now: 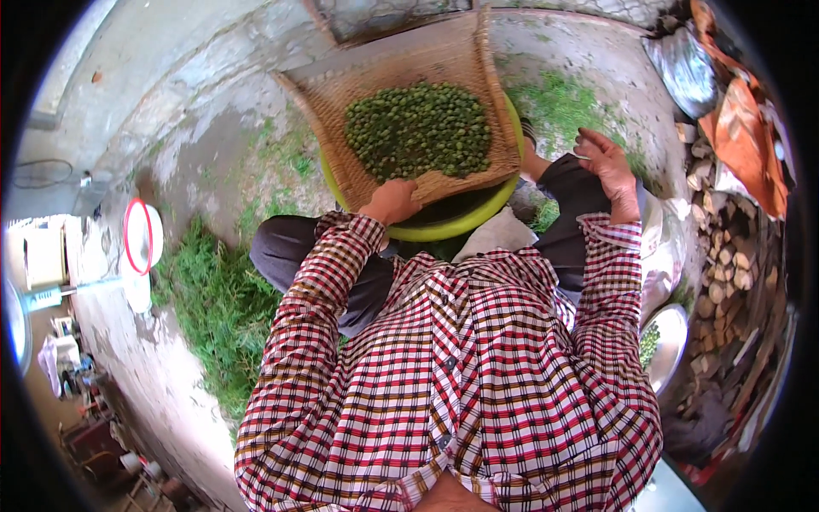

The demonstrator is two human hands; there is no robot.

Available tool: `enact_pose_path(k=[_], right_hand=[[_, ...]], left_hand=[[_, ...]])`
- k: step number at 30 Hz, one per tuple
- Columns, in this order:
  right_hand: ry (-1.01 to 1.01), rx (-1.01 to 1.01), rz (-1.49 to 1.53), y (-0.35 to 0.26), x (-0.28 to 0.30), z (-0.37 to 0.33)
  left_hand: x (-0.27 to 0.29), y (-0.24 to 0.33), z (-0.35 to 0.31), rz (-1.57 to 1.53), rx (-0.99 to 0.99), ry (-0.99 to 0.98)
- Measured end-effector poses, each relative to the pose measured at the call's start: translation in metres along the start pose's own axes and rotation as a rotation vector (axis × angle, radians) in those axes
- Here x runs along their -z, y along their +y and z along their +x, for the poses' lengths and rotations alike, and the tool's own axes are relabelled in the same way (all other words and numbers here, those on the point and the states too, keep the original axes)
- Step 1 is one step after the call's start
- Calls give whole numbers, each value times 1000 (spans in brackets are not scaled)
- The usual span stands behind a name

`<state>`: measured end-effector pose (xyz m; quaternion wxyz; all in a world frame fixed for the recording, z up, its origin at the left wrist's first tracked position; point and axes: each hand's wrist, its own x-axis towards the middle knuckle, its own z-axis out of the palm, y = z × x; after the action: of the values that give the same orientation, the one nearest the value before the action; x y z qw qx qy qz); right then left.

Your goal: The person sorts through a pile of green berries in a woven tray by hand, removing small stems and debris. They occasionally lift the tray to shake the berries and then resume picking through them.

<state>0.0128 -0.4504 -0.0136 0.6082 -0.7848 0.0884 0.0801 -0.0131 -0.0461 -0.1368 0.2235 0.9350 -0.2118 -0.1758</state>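
Fingers [403,189] of the left hand [392,203] look clamped on the near edge of the woven tray [418,58], which sits over a yellow-green basin [452,229], while the right hand [606,164] hangs off to the right, fingertips apart, nothing visible in it. Green fruit [418,130] is piled in the tray just beyond, so I'd guess it's mid sort-through, and next the right hand needs to reach in while the left steadies things.
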Motion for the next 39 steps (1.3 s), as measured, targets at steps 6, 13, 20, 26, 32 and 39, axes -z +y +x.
enact_pose_path(k=[6, 13, 20, 26, 32, 39], right_hand=[[1, 103, 546, -4, 58, -4], [-29, 244, 914, 23, 63, 14], [-101, 315, 893, 9, 46, 17], [-89, 311, 898, -3, 30, 30], [-137, 293, 847, -11, 16, 42], [-205, 254, 749, -33, -18, 63]], left_hand=[[-16, 15, 3, 67, 153, -147], [-37, 16, 11, 419, 135, -68], [-10, 40, -6, 404, 16, -49], [-3, 48, -36, 488, -23, -137], [12, 83, -55, 448, 73, -183], [1, 92, -65, 399, 46, -140]])
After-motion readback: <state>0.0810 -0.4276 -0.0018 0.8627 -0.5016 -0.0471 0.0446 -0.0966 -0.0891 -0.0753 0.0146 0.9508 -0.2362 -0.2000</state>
